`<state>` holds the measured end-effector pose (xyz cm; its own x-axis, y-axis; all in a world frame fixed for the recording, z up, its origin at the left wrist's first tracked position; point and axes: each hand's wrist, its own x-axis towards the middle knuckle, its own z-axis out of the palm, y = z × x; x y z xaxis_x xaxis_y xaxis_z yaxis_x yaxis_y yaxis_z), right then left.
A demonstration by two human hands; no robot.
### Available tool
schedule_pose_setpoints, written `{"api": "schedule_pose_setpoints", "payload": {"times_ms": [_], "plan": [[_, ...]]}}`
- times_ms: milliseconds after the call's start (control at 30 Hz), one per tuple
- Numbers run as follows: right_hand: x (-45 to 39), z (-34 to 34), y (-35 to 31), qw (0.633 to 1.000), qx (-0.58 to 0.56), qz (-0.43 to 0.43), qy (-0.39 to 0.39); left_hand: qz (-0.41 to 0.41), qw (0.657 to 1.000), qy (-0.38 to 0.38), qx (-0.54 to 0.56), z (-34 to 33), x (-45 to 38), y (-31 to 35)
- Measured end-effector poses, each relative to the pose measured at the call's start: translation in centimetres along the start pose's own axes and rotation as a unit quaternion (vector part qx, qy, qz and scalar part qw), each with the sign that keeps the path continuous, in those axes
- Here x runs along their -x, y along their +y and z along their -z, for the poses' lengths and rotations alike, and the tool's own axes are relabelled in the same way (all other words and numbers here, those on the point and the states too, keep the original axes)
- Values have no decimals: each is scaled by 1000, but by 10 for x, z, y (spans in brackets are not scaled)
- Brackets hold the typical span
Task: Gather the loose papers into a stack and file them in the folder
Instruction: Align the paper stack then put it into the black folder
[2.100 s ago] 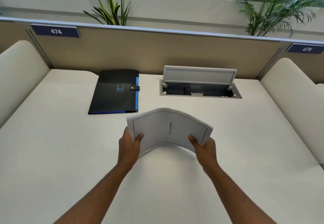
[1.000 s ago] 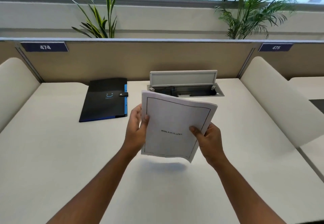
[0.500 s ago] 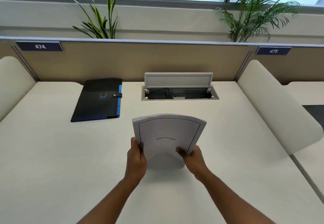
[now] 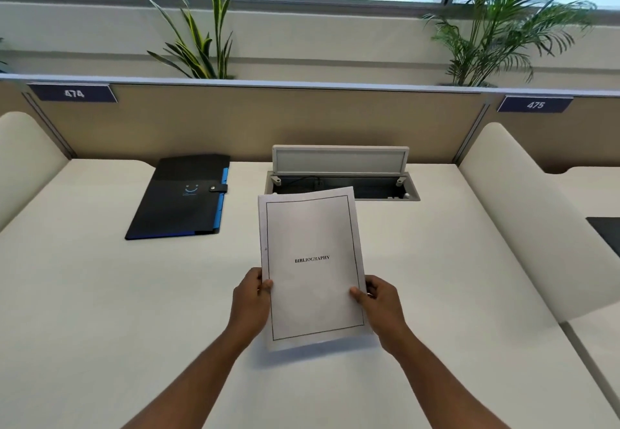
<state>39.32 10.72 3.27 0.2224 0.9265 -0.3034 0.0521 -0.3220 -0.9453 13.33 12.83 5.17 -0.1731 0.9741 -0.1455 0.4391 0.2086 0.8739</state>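
Note:
A stack of white papers [image 4: 312, 244], its top sheet framed by a black border and printed "BIBLIOGRAPHY", stands nearly upright above the desk in front of me. My left hand [image 4: 250, 299] grips its left edge and my right hand [image 4: 380, 306] grips its right edge, both near the lower half. A black folder [image 4: 181, 199] with blue tabs and a snap strap lies shut on the desk, to the left of the papers and farther back.
An open cable hatch [image 4: 340, 173] with its lid raised sits in the cream desk [image 4: 100, 294] behind the papers. A tan partition [image 4: 255, 116] closes the back; curved side dividers [image 4: 523, 214] flank the desk. Plants stand behind the partition.
The stack was bowed and held low by its bottom edge half a second ago; now it is straightened and upright, with my hands shifted to its two side edges.

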Motion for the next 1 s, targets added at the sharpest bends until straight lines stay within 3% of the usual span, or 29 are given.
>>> {"api": "schedule_pose_setpoints", "payload": {"times_ms": [433, 1000], "plan": [[-56, 76, 3, 996, 32, -83, 23, 179, 979, -36, 90, -53, -61, 22], [-130, 125, -1, 981, 112, -115, 108, 172, 984, -54, -9, -135, -113, 63]]}}
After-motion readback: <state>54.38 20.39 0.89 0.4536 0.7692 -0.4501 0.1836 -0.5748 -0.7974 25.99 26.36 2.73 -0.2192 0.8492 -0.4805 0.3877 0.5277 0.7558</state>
